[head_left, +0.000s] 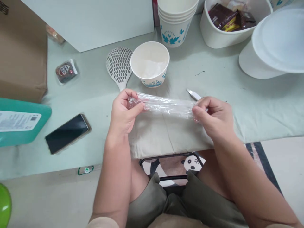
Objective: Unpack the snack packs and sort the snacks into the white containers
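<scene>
A strip of clear plastic film is stretched between my two hands above the table's front part. My left hand pinches its left end between thumb and fingers. The right end is gripped by my right hand, its fingers closed. Just beyond the film stands an open paper cup with a blue print. A white slotted skimmer lies to the cup's left, its handle partly hidden by my left hand. Close to my right hand lies a small white cutter, partly covered by that hand.
Stacked paper cups, a white tub with wrapped snacks and a lidded tub stand at the back right. On the left are a phone, a small packet, a green container and a cardboard box.
</scene>
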### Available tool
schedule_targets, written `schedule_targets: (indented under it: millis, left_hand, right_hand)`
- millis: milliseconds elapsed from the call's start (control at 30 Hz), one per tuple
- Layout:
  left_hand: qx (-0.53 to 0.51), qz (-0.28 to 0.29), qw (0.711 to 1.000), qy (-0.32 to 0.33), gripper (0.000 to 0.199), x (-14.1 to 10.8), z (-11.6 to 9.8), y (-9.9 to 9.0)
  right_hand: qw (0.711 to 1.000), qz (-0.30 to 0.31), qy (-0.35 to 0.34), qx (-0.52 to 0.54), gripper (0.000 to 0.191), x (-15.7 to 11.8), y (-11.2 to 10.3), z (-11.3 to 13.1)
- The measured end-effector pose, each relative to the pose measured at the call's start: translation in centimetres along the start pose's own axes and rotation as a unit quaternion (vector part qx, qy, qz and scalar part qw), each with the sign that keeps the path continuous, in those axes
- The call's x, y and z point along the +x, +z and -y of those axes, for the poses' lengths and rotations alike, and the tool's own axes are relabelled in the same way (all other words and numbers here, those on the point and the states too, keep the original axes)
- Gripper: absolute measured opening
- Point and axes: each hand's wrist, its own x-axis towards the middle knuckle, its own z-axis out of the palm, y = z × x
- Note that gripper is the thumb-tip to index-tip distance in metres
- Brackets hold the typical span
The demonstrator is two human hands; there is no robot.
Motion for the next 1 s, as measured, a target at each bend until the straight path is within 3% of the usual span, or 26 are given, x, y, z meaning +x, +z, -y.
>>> schedule_targets:
  millis: [100,200,267,400,600,700,867,1000]
  left_hand:
    - [0.001,-0.017,1.000,0.020,0.038,0.2,0.0,-0.1]
    - [-0.017,-0.054,0.998,0.035,0.037,0.3,-0.3,-0.3]
    - [-0.034,-0.050,0.998,0.029,0.034,0.3,-0.5,-0.6]
    - [-0.022,0.069,0.997,-0.013,0.030,-0.2,-0.7,-0.6]
    - [0.036,0.168,0.985,0.002,0.033,-0.9,-0.1,0.6]
    - [0.057,0.189,0.980,0.028,0.044,-0.8,0.4,0.7]
    - [0.094,0.160,0.980,0.067,0.061,-0.5,1.2,0.0]
    - [0.121,0.096,0.983,0.099,0.060,-0.1,1.4,-0.5]
  right_hand:
    - [0.998,0.033,0.059,0.004,0.031,0.1,-0.1,-0.1]
    - [0.987,0.139,0.080,0.033,0.041,0.3,-0.7,0.0]
    - [0.980,0.170,0.077,0.075,0.045,0.4,-1.4,0.1]
    - [0.974,0.129,0.068,0.174,0.038,0.0,-1.6,0.2]
    - [0.921,0.276,0.159,0.224,0.050,-1.3,1.7,-0.4]
    - [0.902,0.312,0.219,0.205,0.052,-1.7,3.0,-0.1]
    - [0.876,0.357,0.274,0.175,0.033,-1.8,3.1,1.0]
    - [0.890,0.337,0.267,0.149,0.034,-1.6,2.6,1.2]
